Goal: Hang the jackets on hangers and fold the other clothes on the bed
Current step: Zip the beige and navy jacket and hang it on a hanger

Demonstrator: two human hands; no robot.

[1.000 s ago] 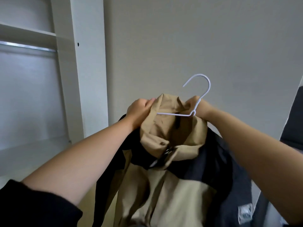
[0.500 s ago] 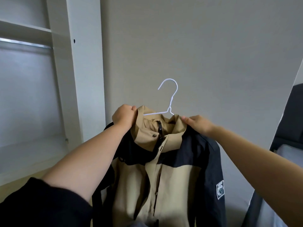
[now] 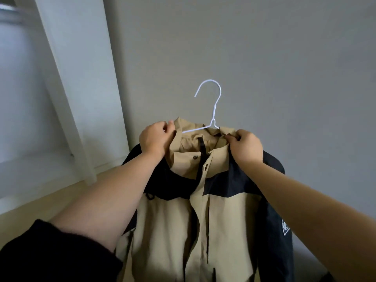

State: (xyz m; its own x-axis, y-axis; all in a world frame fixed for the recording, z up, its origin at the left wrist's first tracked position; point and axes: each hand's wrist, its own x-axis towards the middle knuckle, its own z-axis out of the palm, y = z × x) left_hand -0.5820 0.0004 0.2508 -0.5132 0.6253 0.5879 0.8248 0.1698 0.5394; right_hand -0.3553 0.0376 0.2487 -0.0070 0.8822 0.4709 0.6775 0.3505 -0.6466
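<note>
The tan and navy jacket, at the middle, is pinched at its collar in the tight grip of the left hand and right hand, the white hanger is already set inside, and a lift to the closet rail at 10 o'clock is likely needed next.

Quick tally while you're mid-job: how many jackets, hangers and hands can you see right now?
Jackets: 1, a tan and navy jacket
Hangers: 1, a white wire hanger inside the collar
Hands: 2, the left hand and the right hand, each gripping the collar
Total: 4
</note>
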